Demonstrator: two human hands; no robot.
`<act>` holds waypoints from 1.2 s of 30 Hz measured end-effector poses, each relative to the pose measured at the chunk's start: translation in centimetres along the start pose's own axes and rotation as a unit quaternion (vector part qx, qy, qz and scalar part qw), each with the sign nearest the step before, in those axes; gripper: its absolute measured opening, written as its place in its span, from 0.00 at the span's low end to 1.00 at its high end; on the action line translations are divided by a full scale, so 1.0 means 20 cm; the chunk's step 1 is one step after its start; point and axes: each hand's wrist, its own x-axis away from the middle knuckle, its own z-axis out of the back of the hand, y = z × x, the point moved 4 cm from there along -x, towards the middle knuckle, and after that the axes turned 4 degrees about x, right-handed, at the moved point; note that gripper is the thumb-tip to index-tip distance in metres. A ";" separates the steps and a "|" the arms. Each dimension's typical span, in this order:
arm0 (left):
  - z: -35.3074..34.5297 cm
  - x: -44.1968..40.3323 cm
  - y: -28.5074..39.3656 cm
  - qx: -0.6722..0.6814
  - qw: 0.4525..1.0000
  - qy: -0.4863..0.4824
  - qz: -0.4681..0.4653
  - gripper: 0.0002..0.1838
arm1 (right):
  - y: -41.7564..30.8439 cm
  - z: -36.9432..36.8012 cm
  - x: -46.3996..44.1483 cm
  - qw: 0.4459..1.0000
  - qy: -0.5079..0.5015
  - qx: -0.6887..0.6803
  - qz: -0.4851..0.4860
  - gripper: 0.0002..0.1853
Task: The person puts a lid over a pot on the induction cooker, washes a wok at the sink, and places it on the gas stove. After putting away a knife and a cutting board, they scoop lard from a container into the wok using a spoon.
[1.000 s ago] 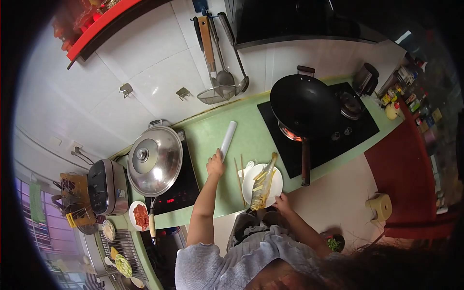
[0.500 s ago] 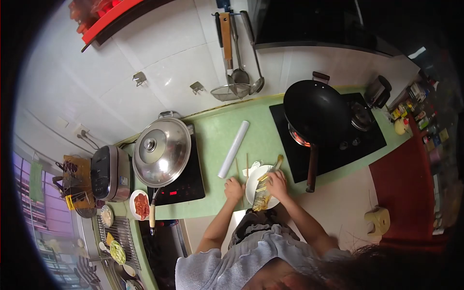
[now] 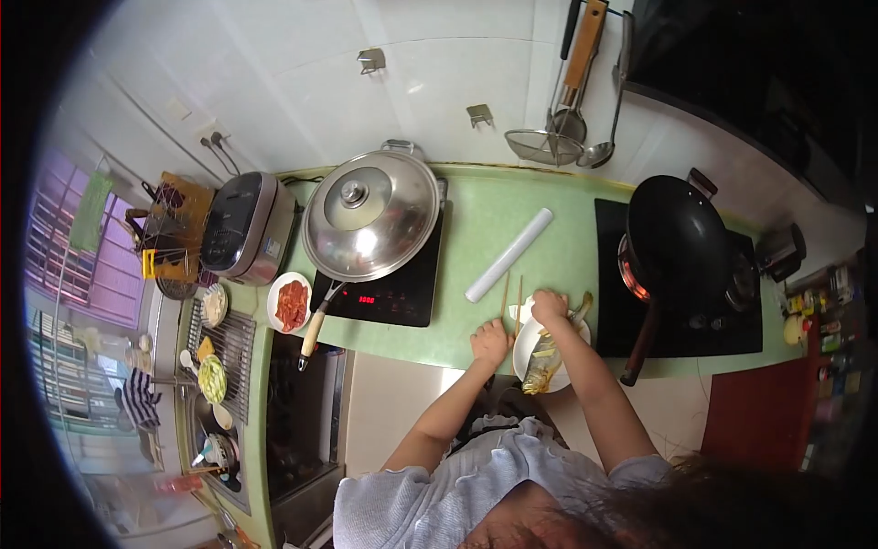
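Note:
A whole fish (image 3: 538, 366) with pale yellow strips on it lies on a white oval plate (image 3: 522, 348) at the counter's front edge. My right hand (image 3: 550, 307) is at the plate's far rim, fingers drawn together; whatever they hold is hidden. Beside it a small white piece (image 3: 513, 317) lies on the counter, too small to name. Left of the plate, my left hand (image 3: 492, 341) rests on the counter with its fingers down and slightly apart. Two thin wooden sticks, like chopsticks (image 3: 520, 295), lie just beyond, one reaching toward my left fingers.
A white roll (image 3: 509, 255) lies behind the sticks. On the right, a black wok (image 3: 677, 229) sits over a lit burner. To the left are a lidded steel pan (image 3: 370, 215) on an induction cooker (image 3: 402, 297), a plate of red meat (image 3: 292, 305) and a rice cooker (image 3: 245, 224).
My right hand has moved off the fish to the plate's far rim. My left hand stays on the counter. The head view has turned left.

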 end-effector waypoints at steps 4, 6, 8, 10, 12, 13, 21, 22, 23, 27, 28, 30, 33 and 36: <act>0.05 0.05 -0.06 -0.001 0.999 0.051 0.007 0.11 | 0.01 -0.01 0.00 1.000 0.001 -0.007 0.000 0.11; 0.11 0.05 -0.17 -0.014 0.998 0.058 0.020 0.09 | 0.02 0.03 0.00 0.998 0.054 -0.035 0.006 0.09; 0.10 0.03 -0.32 -0.034 0.992 0.090 0.077 0.07 | 0.02 0.07 0.02 0.993 0.100 -0.058 -0.003 0.09; 0.05 0.01 -0.39 -0.035 0.993 0.094 0.058 0.08 | 0.01 0.13 0.03 0.986 0.146 -0.083 -0.012 0.08; 0.01 -0.01 -0.42 -0.034 0.994 0.096 0.040 0.08 | -0.02 0.18 0.04 0.975 0.208 -0.004 0.076 0.09; -0.01 -0.02 -0.42 -0.036 0.996 0.083 0.025 0.09 | -0.02 0.18 0.04 0.975 0.208 -0.004 0.074 0.09; 0.11 0.01 -0.27 0.270 0.954 0.120 -0.042 0.09 | -0.04 0.36 0.15 0.953 0.228 -0.195 0.043 0.07; 0.15 0.03 -0.20 0.269 0.955 0.117 -0.047 0.09 | -0.05 0.34 0.19 0.952 0.230 -0.197 0.038 0.07; 0.18 0.05 -0.13 0.374 0.920 0.106 -0.047 0.08 | -0.06 0.33 0.24 0.936 0.233 -0.257 0.053 0.08; 0.36 0.11 0.11 0.472 0.872 0.091 -0.087 0.08 | -0.09 0.21 0.43 0.856 0.201 -0.466 0.100 0.08; 0.37 0.11 0.14 0.445 0.881 0.107 -0.115 0.08 | -0.10 0.22 0.48 0.854 0.207 -0.467 0.096 0.08; 0.39 0.13 0.17 0.443 0.882 0.100 -0.130 0.08 | -0.12 0.20 0.56 0.681 0.013 -0.728 0.084 0.04; 0.44 0.16 0.22 0.445 0.878 0.084 -0.157 0.07 | -0.05 0.18 0.60 0.623 -0.048 -0.779 0.052 0.02; 0.45 0.22 0.30 0.374 0.900 0.055 -0.218 0.06 | -0.03 0.26 0.71 0.617 0.020 -0.783 0.075 0.06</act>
